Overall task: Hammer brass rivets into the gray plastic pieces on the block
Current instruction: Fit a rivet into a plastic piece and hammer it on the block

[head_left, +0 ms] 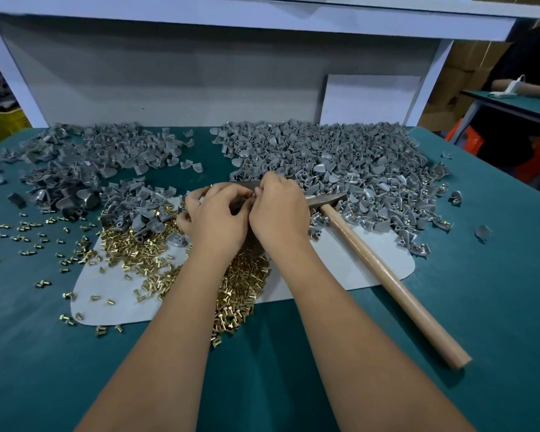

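Loading step: both hands meet over the work spot, hammer down.

Left hand (214,218) and right hand (278,210) curl fingertips together, apparently pinching something small; what, can't tell. Block hidden. Brass rivets (144,251) heaped just left, gray plastic pieces (340,163) piled behind. Next probably needs grabbing the hammer (384,272) lying right.

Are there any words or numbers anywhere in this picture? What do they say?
None can be read.
The wooden-handled hammer, the shiny brass rivets, the white mat and the white board at the back show no writing.
One gray plastic piece in the left pile has a small pale mark, too blurred to read.
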Tool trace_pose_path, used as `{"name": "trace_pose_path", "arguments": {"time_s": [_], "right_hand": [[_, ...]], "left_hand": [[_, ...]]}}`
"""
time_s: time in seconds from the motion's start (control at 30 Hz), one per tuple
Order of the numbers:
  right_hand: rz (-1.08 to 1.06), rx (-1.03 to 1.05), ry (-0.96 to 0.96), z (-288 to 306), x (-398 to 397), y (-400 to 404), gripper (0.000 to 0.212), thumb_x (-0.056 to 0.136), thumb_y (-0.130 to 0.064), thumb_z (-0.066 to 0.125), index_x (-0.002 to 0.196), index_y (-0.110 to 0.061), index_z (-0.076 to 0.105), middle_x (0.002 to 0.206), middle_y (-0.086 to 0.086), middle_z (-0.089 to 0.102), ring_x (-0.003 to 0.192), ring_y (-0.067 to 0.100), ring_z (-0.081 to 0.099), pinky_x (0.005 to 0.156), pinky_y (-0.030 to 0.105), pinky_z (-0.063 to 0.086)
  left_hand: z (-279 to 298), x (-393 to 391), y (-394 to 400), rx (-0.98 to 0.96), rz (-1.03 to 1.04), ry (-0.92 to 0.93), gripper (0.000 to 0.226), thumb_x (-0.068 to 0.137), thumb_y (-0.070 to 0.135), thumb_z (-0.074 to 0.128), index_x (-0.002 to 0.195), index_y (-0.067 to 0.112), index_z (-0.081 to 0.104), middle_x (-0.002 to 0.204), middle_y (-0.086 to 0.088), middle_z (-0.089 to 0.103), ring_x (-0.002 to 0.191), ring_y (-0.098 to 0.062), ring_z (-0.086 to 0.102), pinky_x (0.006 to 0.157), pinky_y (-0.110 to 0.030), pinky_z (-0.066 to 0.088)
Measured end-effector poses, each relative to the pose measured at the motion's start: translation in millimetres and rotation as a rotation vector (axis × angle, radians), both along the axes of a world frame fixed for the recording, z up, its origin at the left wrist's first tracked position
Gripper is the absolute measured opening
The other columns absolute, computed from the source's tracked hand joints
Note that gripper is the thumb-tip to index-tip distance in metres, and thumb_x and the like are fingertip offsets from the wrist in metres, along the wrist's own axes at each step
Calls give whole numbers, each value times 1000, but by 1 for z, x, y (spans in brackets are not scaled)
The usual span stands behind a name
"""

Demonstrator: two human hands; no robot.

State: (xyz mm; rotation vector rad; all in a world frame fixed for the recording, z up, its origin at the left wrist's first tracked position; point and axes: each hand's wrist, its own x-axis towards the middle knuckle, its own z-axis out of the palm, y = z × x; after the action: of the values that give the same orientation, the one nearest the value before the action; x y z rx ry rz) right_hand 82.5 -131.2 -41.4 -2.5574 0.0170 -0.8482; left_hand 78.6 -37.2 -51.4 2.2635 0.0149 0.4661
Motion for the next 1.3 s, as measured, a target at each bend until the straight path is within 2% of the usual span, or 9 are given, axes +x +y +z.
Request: {"name": "trace_pose_path", "arguments": {"time_s": [0.3, 0.6, 0.7, 0.77, 0.87, 0.97, 1.07, 1.17, 1.3], "right_hand": [[-34, 4, -35, -5, 0, 4, 12, 92, -15, 50, 100, -9, 57, 101, 9, 65, 98, 27, 54, 82, 36, 38], [97, 77, -14, -3, -11, -12, 6, 94, -16, 50, 92, -14, 55, 92, 0, 60, 91, 20, 49, 75, 31, 36], [-53, -27, 4, 5, -22, -35, 13, 94, -22, 50, 104, -17, 57, 95, -3, 59, 88, 15, 49, 78, 30, 43], [-244, -153, 62, 8, -31, -59, 20, 92, -25, 50, 107, -13, 57, 99, 4, 59, 90, 20, 51, 77, 33, 44], [-424, -225, 325, 8, -48, -90, 41, 96, -37, 45, 115, -3, 54, 116, 17, 57, 108, 34, 52, 85, 40, 43], [-417, -212, 477, 3, -57, -94, 44, 99, -39, 41, 119, -2, 51, 121, 20, 55, 113, 37, 50, 85, 41, 44], [-398, -297, 443, 3, -57, -84, 34, 100, -30, 42, 117, -3, 50, 117, 19, 59, 109, 35, 56, 81, 37, 45], [-390, -334, 409, 3, -57, -80, 37, 103, -32, 33, 117, -2, 49, 115, 20, 59, 106, 34, 57, 80, 36, 44], [-398, -254, 413, 11, -58, -82, 28, 97, -20, 50, 119, -3, 50, 118, 19, 50, 99, 34, 57, 69, 35, 40]], "left_hand": [[2, 1, 2, -39, -55, 2, 7, 93, 38, 61, 87, 42, 61, 121, 17, 60, 133, -21, 33, 110, -51, 23], [3, 1, 2, -47, -57, 23, 8, 93, 37, 61, 86, 42, 62, 123, 18, 58, 133, -23, 31, 111, -51, 22], [3, -2, 1, -66, -45, 49, 10, 93, 41, 60, 83, 43, 60, 120, 26, 54, 132, -20, 26, 110, -50, 18], [3, -3, 1, -79, -53, 61, 13, 93, 43, 60, 80, 45, 59, 116, 28, 51, 133, -19, 24, 109, -49, 16], [3, -2, 0, -75, -55, 66, 10, 93, 45, 59, 83, 45, 61, 123, 27, 53, 133, -19, 24, 109, -49, 15], [1, -1, 0, -69, -53, 64, 9, 93, 46, 59, 85, 44, 61, 124, 27, 52, 133, -19, 24, 109, -50, 15], [0, -1, 0, -64, -51, 61, 9, 92, 47, 59, 84, 44, 61, 127, 25, 53, 133, -20, 25, 108, -48, 15], [0, -1, -1, -67, -57, 61, 10, 89, 50, 60, 82, 44, 61, 126, 25, 52, 133, -20, 24, 107, -47, 14], [0, 1, -1, -42, -51, 70, 10, 88, 52, 61, 86, 43, 64, 130, 22, 51, 134, -21, 24, 108, -49, 14]]}}
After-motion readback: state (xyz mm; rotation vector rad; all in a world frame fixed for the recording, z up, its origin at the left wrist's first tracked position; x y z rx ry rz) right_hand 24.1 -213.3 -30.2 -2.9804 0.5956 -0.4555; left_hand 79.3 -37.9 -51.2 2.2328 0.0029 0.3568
